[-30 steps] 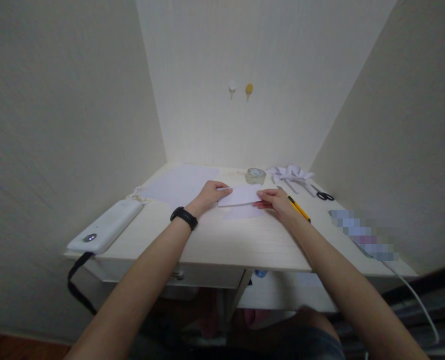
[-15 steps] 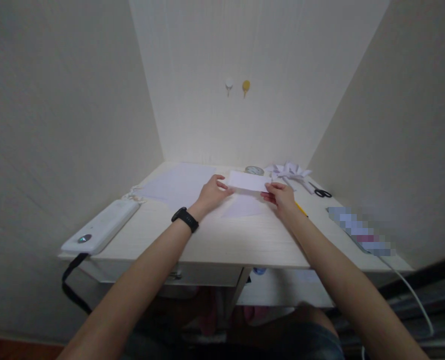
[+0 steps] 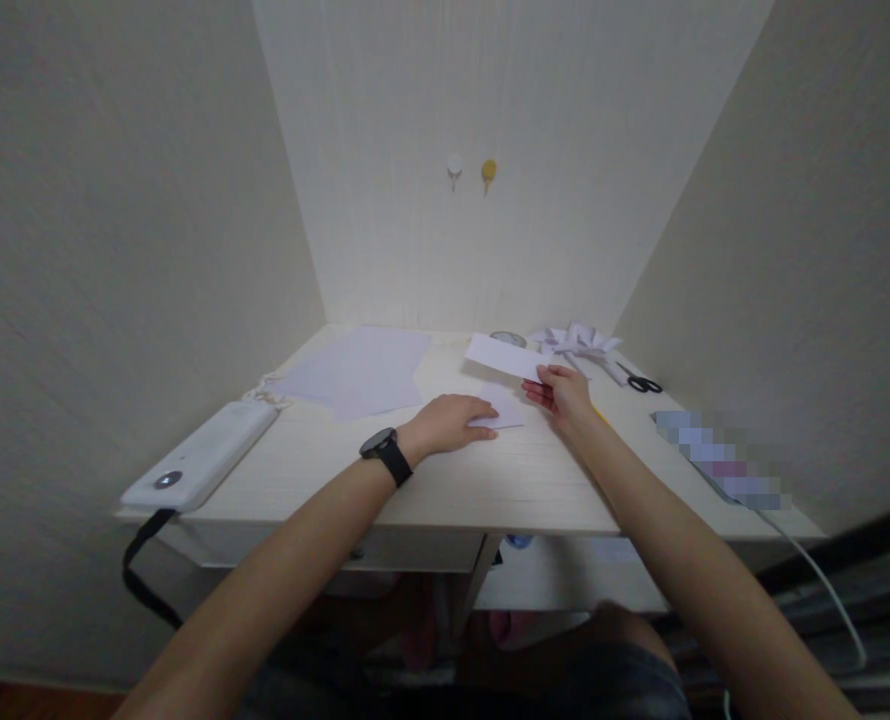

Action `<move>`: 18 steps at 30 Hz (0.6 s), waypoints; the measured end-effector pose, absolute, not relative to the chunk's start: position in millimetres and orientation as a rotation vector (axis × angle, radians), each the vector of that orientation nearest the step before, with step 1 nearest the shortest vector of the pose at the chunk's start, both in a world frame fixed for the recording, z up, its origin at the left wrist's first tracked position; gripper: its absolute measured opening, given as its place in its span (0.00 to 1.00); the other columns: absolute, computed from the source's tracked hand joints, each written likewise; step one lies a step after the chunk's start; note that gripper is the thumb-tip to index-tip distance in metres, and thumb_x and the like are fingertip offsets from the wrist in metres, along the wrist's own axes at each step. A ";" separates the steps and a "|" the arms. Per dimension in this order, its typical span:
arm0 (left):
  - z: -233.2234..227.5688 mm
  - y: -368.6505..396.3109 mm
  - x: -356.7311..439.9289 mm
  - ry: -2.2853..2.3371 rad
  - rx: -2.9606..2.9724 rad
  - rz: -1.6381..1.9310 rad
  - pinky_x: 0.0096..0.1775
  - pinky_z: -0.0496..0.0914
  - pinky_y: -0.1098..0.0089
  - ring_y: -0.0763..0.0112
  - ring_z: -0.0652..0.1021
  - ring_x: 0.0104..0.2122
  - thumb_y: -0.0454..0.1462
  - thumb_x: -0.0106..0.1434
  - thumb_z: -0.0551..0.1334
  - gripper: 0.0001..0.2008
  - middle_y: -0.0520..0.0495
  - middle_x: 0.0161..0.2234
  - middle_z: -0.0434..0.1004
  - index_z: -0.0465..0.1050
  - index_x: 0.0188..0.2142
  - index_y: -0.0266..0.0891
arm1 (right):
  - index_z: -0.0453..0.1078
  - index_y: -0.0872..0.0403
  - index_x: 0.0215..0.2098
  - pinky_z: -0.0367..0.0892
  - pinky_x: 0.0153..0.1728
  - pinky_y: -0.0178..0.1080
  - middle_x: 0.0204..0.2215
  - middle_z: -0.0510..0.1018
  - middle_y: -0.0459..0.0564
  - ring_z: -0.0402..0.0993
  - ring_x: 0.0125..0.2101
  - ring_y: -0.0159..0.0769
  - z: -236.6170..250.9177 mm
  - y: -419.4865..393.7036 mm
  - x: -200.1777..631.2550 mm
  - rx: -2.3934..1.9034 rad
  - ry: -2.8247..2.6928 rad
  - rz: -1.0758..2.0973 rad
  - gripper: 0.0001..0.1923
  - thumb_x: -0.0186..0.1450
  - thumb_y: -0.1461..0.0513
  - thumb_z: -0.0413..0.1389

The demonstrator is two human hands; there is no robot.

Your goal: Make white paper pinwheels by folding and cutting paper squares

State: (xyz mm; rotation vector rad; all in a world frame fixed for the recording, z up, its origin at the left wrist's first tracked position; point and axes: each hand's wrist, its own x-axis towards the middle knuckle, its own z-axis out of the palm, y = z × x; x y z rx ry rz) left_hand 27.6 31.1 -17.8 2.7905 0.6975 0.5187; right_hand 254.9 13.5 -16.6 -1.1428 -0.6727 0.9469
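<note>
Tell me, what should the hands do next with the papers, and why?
Probably set the white folded paper strip aside: the right hand holds it lifted, while the left hand already presses the small white paper piece on the pale wooden desk.

The right hand [image 3: 565, 396] pinches a white paper strip [image 3: 503, 357] lifted off the desk [image 3: 490, 480]; at its nine o'clock the left hand [image 3: 452, 422] (palm down) presses a smaller paper piece [image 3: 502, 412].
</note>
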 end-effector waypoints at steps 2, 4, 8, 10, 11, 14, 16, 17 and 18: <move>-16.1 29.3 28.0 0.720 2.770 0.547 0.51 0.67 0.65 0.60 0.77 0.50 0.42 0.66 0.60 0.14 0.45 0.49 0.79 0.78 0.49 0.45 | 0.67 0.54 0.33 0.74 0.21 0.30 0.23 0.78 0.46 0.77 0.21 0.31 -16.6 13.5 255.2 -1.136 -0.668 0.945 0.05 0.62 0.68 0.59; -15.7 28.5 28.7 0.760 2.744 0.593 0.48 0.68 0.66 0.61 0.79 0.45 0.41 0.66 0.58 0.12 0.45 0.44 0.82 0.80 0.44 0.46 | 0.67 0.55 0.33 0.74 0.21 0.30 0.23 0.78 0.46 0.77 0.21 0.31 -16.8 13.7 256.2 -1.134 -0.664 0.950 0.05 0.62 0.68 0.59; -17.3 30.3 30.4 0.830 2.752 0.683 0.43 0.69 0.65 0.59 0.80 0.39 0.43 0.68 0.55 0.15 0.42 0.39 0.83 0.81 0.42 0.44 | 0.67 0.54 0.33 0.75 0.22 0.30 0.24 0.79 0.48 0.78 0.21 0.32 -17.8 14.5 258.0 -1.131 -0.687 0.968 0.06 0.61 0.67 0.61; -17.5 31.6 30.8 0.873 2.764 0.692 0.42 0.68 0.65 0.58 0.80 0.38 0.44 0.69 0.53 0.17 0.42 0.38 0.83 0.80 0.42 0.43 | 0.66 0.54 0.33 0.75 0.22 0.30 0.23 0.79 0.47 0.78 0.21 0.31 -18.2 14.8 258.1 -1.126 -0.699 0.974 0.07 0.61 0.66 0.61; -17.2 32.0 30.8 0.898 2.763 0.692 0.41 0.68 0.65 0.58 0.80 0.38 0.43 0.70 0.53 0.17 0.42 0.38 0.83 0.80 0.43 0.43 | 0.66 0.54 0.32 0.75 0.22 0.30 0.23 0.79 0.47 0.78 0.21 0.31 -18.3 14.9 257.9 -1.123 -0.701 0.976 0.07 0.61 0.66 0.61; -15.6 32.4 30.4 0.963 2.760 0.692 0.40 0.68 0.65 0.58 0.80 0.37 0.42 0.70 0.51 0.17 0.43 0.37 0.82 0.78 0.45 0.43 | 0.66 0.54 0.33 0.75 0.22 0.31 0.23 0.79 0.47 0.78 0.21 0.32 -17.7 14.3 256.7 -1.118 -0.701 0.990 0.07 0.61 0.67 0.61; -14.7 32.2 30.1 0.993 2.764 0.676 0.40 0.68 0.65 0.58 0.80 0.37 0.42 0.70 0.52 0.16 0.43 0.36 0.82 0.77 0.45 0.42 | 0.66 0.55 0.34 0.75 0.21 0.31 0.23 0.79 0.48 0.78 0.21 0.32 -16.6 13.5 255.4 -1.116 -0.701 1.000 0.06 0.61 0.68 0.59; -14.4 32.1 30.1 1.004 2.769 0.661 0.40 0.68 0.65 0.58 0.80 0.37 0.43 0.70 0.52 0.16 0.43 0.36 0.82 0.77 0.45 0.42 | 0.67 0.55 0.34 0.75 0.21 0.31 0.23 0.79 0.48 0.78 0.21 0.32 -15.9 12.9 254.8 -1.116 -0.699 1.004 0.05 0.62 0.69 0.58; -14.3 32.1 30.2 1.013 2.775 0.649 0.40 0.68 0.65 0.58 0.79 0.37 0.43 0.70 0.52 0.16 0.43 0.36 0.82 0.77 0.44 0.42 | 0.67 0.55 0.34 0.75 0.21 0.31 0.22 0.79 0.49 0.78 0.21 0.32 -15.2 12.2 254.1 -1.117 -0.698 1.008 0.05 0.62 0.69 0.57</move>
